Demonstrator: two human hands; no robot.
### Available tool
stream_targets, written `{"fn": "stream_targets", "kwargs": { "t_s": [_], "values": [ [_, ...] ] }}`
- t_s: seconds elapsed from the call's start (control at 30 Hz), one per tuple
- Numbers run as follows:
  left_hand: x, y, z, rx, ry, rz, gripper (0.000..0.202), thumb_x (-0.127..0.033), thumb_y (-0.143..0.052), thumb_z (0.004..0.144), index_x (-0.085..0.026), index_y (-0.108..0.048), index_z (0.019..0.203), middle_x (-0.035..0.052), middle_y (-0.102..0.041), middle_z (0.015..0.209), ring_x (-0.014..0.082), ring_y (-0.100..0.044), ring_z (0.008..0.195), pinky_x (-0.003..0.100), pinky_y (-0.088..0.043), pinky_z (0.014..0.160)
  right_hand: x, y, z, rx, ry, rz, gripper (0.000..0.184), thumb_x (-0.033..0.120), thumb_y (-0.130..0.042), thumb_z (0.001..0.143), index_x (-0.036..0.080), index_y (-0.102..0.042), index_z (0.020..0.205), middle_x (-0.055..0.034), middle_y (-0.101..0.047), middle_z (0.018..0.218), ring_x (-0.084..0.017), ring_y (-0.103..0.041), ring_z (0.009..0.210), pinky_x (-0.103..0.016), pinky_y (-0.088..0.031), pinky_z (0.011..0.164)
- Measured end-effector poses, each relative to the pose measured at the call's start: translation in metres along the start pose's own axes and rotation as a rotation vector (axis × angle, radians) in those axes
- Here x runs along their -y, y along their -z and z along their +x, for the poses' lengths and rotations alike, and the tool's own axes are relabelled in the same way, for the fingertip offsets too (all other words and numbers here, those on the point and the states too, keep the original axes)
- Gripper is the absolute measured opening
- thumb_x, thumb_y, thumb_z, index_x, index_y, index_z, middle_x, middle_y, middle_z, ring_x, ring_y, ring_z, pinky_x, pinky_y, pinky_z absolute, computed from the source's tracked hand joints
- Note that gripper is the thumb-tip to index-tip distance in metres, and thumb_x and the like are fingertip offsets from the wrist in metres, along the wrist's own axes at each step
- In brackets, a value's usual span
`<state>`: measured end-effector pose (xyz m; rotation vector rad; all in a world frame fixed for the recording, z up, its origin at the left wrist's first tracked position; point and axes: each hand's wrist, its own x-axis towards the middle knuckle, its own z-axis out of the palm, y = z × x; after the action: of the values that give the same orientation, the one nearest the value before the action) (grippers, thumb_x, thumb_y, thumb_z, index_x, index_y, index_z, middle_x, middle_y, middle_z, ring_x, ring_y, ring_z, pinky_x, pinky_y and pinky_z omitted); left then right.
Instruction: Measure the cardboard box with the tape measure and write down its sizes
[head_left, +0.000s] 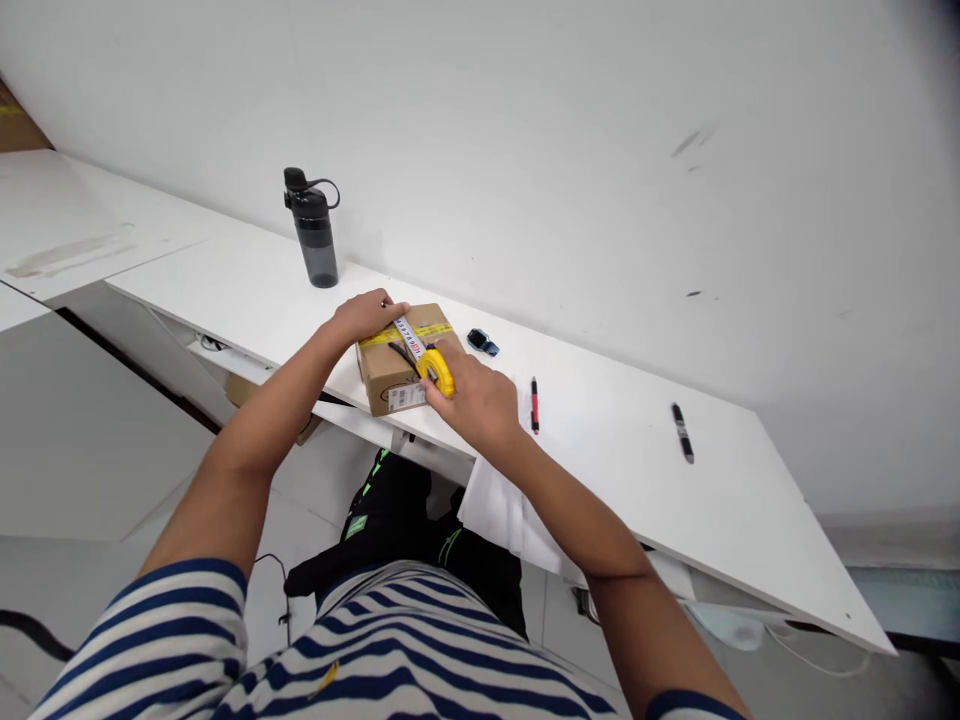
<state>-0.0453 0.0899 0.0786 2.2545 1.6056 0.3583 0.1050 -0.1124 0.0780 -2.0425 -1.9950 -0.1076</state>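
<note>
A small cardboard box (391, 384) with yellow tape and a white label sits near the desk's front edge. My right hand (484, 395) is closed around the yellow case of a tape measure (439, 372) at the box's right side. The tape's white blade (409, 338) runs out across the top of the box, its numbers facing up. My left hand (369, 315) is at the far left edge of the box, its fingers curled and pinching the blade's end. A dark strap lies beside the blade on the box top.
On the white desk (600, 440) stand or lie a dark water bottle (313, 235), a wristwatch (482, 342), a red and black pen (535, 405) and a black marker (682, 433). White paper (495, 510) hangs over the front edge. A wall rises behind.
</note>
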Motion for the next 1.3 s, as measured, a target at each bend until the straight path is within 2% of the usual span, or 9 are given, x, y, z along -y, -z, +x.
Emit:
{"fn": "stream_targets", "kwargs": {
  "t_s": [0.23,0.5,0.63,0.73,0.83,0.93,1.07,1.2,1.3],
  "values": [
    [0.008,-0.002,0.005,-0.028,0.024,-0.081,0.061,-0.07,-0.055,0.083,-0.024,-0.064,0.123,0.0123,-0.071,0.127,0.0327,-0.067,0.108,0.041,-0.048,0.089,0.001,-0.003,0.009,0.015,0.002,0.074,0.055,0.05,-0.046,0.097,0.027,-0.044,0.146,-0.0054,-0.076,0.111,-0.028,-0.072,0.089,-0.035,-0.048,0.066],
    [0.008,-0.005,0.004,-0.073,0.054,-0.094,0.064,-0.069,-0.056,0.083,-0.023,-0.062,0.128,0.0124,-0.071,0.127,0.0333,-0.066,0.112,0.041,-0.049,0.092,-0.008,0.001,0.01,0.05,0.003,0.134,0.061,0.054,-0.045,0.096,0.026,-0.041,0.15,-0.0079,-0.074,0.122,-0.031,-0.072,0.092,-0.038,-0.05,0.069],
    [0.009,-0.004,0.001,-0.073,0.045,-0.116,0.062,-0.07,-0.049,0.086,-0.024,-0.063,0.125,0.0131,-0.071,0.126,0.0355,-0.066,0.113,0.045,-0.047,0.095,-0.024,0.009,0.018,0.028,0.012,0.211,0.061,0.055,-0.045,0.096,0.025,-0.043,0.149,-0.0096,-0.072,0.125,-0.032,-0.07,0.097,-0.039,-0.051,0.073],
    [0.008,-0.005,-0.001,-0.1,0.048,-0.177,0.07,-0.077,-0.032,0.09,-0.023,-0.064,0.122,0.0165,-0.069,0.129,0.0397,-0.063,0.118,0.051,-0.045,0.098,-0.042,0.009,0.03,-0.037,-0.017,0.294,0.06,0.056,-0.046,0.094,0.026,-0.045,0.146,-0.0107,-0.072,0.122,-0.033,-0.069,0.1,-0.045,-0.052,0.079],
    [0.009,-0.007,0.0,-0.169,0.034,-0.333,0.076,-0.077,-0.019,0.092,-0.022,-0.062,0.123,0.0182,-0.069,0.125,0.0397,-0.062,0.12,0.052,-0.042,0.102,-0.063,0.003,0.046,-0.146,-0.097,0.412,0.062,0.058,-0.051,0.09,0.026,-0.046,0.142,-0.0112,-0.071,0.123,-0.033,-0.068,0.103,-0.051,-0.052,0.088],
    [0.012,-0.011,-0.004,-0.303,0.033,-0.576,0.066,-0.073,-0.025,0.095,-0.023,-0.061,0.118,0.0139,-0.073,0.11,0.0336,-0.066,0.111,0.048,-0.044,0.102,-0.084,-0.009,0.062,-0.266,-0.144,0.549,0.06,0.058,-0.056,0.087,0.029,-0.046,0.138,-0.0086,-0.07,0.119,-0.029,-0.067,0.1,-0.051,-0.052,0.092],
    [0.019,-0.021,-0.033,-0.473,0.148,-0.886,0.057,-0.067,-0.046,0.092,-0.022,-0.053,0.128,0.0149,-0.058,0.144,0.0303,-0.052,0.137,0.043,-0.041,0.113,-0.102,-0.025,0.079,-0.349,-0.186,0.781,0.072,0.061,-0.064,0.081,0.028,-0.038,0.139,-0.0089,-0.065,0.12,-0.025,-0.068,0.098,-0.047,-0.056,0.089],
    [0.03,-0.049,-0.073,-0.285,0.272,-1.105,0.093,-0.064,-0.073,0.075,-0.03,-0.029,0.15,0.0152,-0.027,0.167,0.0351,-0.035,0.151,0.047,-0.047,0.109,-0.097,-0.03,0.098,-0.256,-0.11,0.973,0.082,0.058,-0.071,0.075,0.027,-0.029,0.138,-0.0092,-0.062,0.122,-0.022,-0.069,0.099,-0.042,-0.058,0.087],
    [0.045,-0.068,-0.088,-0.178,0.239,-1.231,0.097,-0.058,-0.078,0.072,-0.033,-0.026,0.151,0.0145,-0.038,0.162,0.0347,-0.053,0.138,0.046,-0.058,0.096,-0.083,-0.029,0.106,-0.198,0.022,1.0,0.076,0.057,-0.068,0.079,0.028,-0.028,0.136,-0.0083,-0.063,0.124,-0.021,-0.069,0.105,-0.041,-0.058,0.091]
  ]
}}
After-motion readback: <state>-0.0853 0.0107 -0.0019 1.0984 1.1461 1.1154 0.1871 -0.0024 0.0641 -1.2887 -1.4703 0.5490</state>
